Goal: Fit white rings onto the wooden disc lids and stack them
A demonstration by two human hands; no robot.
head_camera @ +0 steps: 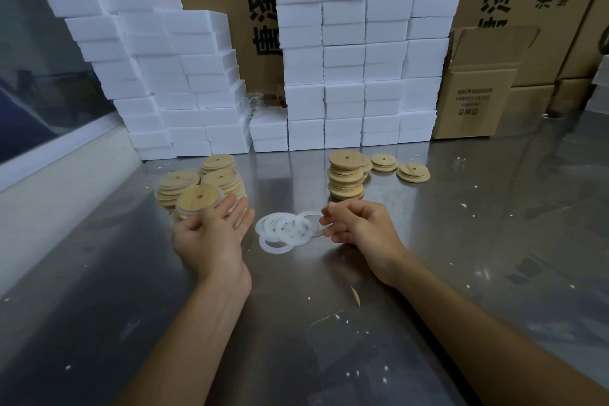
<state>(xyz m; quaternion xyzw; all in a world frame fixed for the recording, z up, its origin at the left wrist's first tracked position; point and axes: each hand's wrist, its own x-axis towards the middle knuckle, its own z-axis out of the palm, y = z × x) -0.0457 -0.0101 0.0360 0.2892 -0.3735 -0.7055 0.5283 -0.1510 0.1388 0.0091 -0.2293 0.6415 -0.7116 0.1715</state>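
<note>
Several white rings lie overlapping on the steel table between my hands. To the left stand stacks of wooden disc lids with white rings fitted. My left hand rests against the nearest of these stacks, fingers straight beside its top lid. To the right of the rings, a stack of bare wooden lids stands just behind my right hand. That hand's fingers are loosely curled, their tips at the edge of the rightmost ring; no grip shows.
Two small piles of lids lie right of the bare stack. White foam blocks are walled up along the back, with cardboard boxes behind and at the right. A wood sliver and white crumbs dot the table.
</note>
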